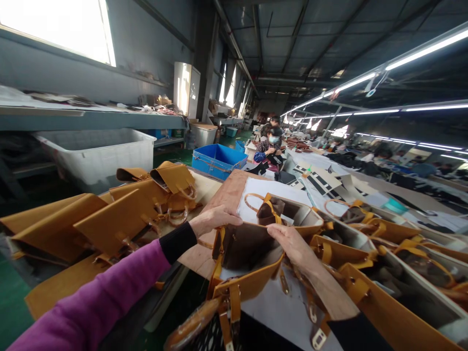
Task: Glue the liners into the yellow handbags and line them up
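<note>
An open tan leather handbag [252, 282] with a dark brown lining stands in front of me on the long worktable [226, 195]. My left hand [214, 218] grips the bag's left rim, fingers curled over the edge. My right hand [290, 243] holds the near rim on the right side, fingers closed on it. A brown pouch [272, 209] with a tan strap sits inside the bag. A wrapped handle [193, 324] hangs down at the bag's front.
Several more tan handbags [383, 253] line the table to the right. A pile of flat tan bags [120, 219] lies at the left. A white bin [95, 153] and a blue crate [219, 161] stand beyond. A seated person [272, 144] works farther down the table.
</note>
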The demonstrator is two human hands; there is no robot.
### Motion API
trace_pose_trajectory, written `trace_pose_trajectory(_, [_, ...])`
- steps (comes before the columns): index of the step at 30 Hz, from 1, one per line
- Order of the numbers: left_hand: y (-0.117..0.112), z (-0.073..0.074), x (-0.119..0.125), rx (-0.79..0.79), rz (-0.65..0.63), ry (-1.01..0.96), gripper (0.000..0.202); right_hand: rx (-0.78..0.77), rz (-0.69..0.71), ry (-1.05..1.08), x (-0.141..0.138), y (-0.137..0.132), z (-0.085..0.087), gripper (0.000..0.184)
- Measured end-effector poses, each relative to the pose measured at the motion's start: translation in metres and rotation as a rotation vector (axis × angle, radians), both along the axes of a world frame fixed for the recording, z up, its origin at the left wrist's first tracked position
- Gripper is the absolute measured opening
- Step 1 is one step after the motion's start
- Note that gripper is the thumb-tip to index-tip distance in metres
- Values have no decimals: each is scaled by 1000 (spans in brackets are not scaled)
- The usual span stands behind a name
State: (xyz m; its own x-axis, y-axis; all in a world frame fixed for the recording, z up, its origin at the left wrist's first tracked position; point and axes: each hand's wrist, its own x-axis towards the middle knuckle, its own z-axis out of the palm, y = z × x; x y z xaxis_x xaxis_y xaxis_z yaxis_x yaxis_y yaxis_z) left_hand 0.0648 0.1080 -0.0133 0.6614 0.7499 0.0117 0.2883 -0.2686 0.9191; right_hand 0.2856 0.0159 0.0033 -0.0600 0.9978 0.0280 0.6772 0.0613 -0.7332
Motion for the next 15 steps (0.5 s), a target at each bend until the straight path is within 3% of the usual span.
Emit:
trace_pose_trajectory(6, [-2, -4, 0, 148, -149, -71, 33, -91, -44, 86, 1, 4, -1, 40])
trace_pose_trajectory(11, [5, 0, 9, 196, -61, 63, 32, -112, -54, 61, 2, 8, 0, 35])
trace_pose_trajectory(15, [16, 10, 22, 194, -103, 142, 20, -186, -62, 40, 7, 12, 1, 35])
